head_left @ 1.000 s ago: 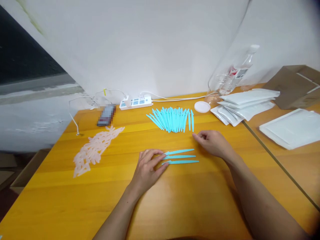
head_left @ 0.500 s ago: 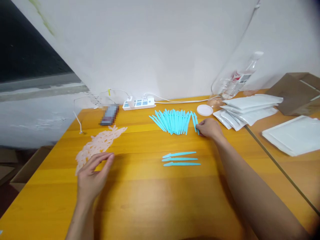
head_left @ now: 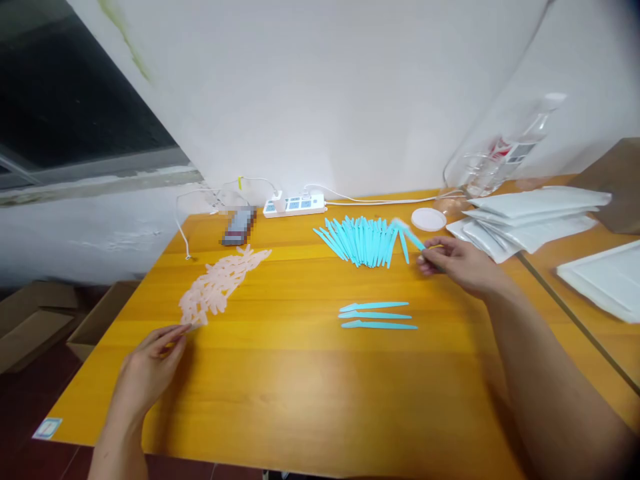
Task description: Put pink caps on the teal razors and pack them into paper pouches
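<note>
My right hand (head_left: pixel 457 263) pinches a blue eyebrow razor (head_left: pixel 411 237) by its lower end, raised at a slant beside the heap. A fan-shaped heap of blue eyebrow razors (head_left: pixel 357 241) lies left of it, and one loose razor (head_left: pixel 403 247) sits between. Nearer to me, three razors (head_left: pixel 377 316) lie side by side across the table. My left hand (head_left: pixel 153 363) is closed in a pinch at the near edge of a pile of pale pink, translucent blade caps (head_left: pixel 215 287). A cap (head_left: pixel 199 326) shows at its fingertips.
Behind are a phone (head_left: pixel 239 225), a power strip (head_left: pixel 294 205) with white cables, and a round white lid (head_left: pixel 429 219). White padded packets (head_left: pixel 535 213), a plastic bottle (head_left: pixel 515 153) and a cardboard box (head_left: pixel 613 187) stand right. Open cartons (head_left: pixel 103 320) sit below the table's left edge (head_left: pixel 120 300).
My right hand has lifted a razor off the table and drawn it slightly right. My left hand has moved left and toward me to the cap pile's near edge, closing its fingers. The view has shifted.
</note>
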`<action>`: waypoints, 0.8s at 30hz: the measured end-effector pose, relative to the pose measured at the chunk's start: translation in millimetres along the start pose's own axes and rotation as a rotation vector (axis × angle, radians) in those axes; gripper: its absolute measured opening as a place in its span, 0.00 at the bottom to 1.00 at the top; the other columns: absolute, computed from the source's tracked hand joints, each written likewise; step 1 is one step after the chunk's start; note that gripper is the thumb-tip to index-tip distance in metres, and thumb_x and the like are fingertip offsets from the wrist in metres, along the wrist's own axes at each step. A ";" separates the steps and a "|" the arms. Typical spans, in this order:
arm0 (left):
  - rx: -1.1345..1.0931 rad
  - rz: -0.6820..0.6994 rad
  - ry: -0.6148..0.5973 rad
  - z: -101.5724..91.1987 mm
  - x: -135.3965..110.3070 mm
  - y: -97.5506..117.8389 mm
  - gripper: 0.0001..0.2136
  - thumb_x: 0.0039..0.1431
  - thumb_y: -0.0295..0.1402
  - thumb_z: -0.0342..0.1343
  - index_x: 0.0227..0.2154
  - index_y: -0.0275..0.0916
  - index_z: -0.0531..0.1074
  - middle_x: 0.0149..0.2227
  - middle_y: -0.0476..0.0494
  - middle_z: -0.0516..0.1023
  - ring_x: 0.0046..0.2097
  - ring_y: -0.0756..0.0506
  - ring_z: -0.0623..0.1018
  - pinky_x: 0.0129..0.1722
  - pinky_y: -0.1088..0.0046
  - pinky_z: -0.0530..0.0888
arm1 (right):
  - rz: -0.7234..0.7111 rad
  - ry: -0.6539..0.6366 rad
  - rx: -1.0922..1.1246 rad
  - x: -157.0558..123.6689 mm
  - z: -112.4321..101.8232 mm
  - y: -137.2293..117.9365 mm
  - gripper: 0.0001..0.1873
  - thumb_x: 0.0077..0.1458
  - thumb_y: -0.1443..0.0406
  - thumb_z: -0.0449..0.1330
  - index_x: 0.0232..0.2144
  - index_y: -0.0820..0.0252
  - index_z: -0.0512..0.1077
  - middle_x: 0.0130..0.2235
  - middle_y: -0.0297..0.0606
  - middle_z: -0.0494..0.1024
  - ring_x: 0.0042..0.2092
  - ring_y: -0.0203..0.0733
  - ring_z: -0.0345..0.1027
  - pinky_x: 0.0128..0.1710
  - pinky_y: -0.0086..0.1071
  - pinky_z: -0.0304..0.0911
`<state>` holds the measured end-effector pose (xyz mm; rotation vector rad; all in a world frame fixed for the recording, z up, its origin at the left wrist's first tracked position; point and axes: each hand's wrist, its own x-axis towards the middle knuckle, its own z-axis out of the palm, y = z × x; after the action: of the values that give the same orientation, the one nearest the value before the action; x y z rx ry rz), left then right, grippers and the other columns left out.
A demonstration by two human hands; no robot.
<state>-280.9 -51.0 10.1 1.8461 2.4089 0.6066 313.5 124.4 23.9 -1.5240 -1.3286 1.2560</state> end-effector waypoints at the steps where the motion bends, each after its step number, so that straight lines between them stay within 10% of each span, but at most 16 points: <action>1: 0.032 0.004 0.004 2.0 0.6 -3.9 0.16 0.58 0.45 0.53 0.42 0.43 0.79 0.47 0.42 0.81 0.46 0.40 0.81 0.43 0.67 0.77 | -0.023 -0.046 -0.015 -7.5 2.7 -1.6 0.18 0.51 0.53 0.64 0.37 0.58 0.68 0.30 0.37 0.75 0.30 0.39 0.68 0.32 0.34 0.65; 14: 0.042 -0.032 -0.023 12.4 -4.2 8.7 0.17 0.60 0.47 0.53 0.41 0.40 0.78 0.44 0.41 0.82 0.45 0.39 0.81 0.48 0.66 0.75 | -0.217 -0.381 -0.409 -40.6 39.9 -6.9 0.18 0.61 0.51 0.53 0.35 0.59 0.70 0.31 0.34 0.68 0.32 0.38 0.58 0.32 0.31 0.57; 24: -0.806 0.076 -0.413 60.7 -16.0 212.1 0.13 0.63 0.44 0.58 0.39 0.40 0.80 0.38 0.44 0.83 0.40 0.46 0.81 0.43 0.74 0.75 | -0.246 -0.584 -0.440 -61.6 58.8 -16.8 0.20 0.66 0.51 0.50 0.30 0.58 0.69 0.27 0.30 0.65 0.29 0.34 0.55 0.28 0.29 0.51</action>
<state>-65.0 -4.3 21.5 1.5027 1.5078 0.9119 253.5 63.3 37.7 -1.2479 -2.2179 1.3598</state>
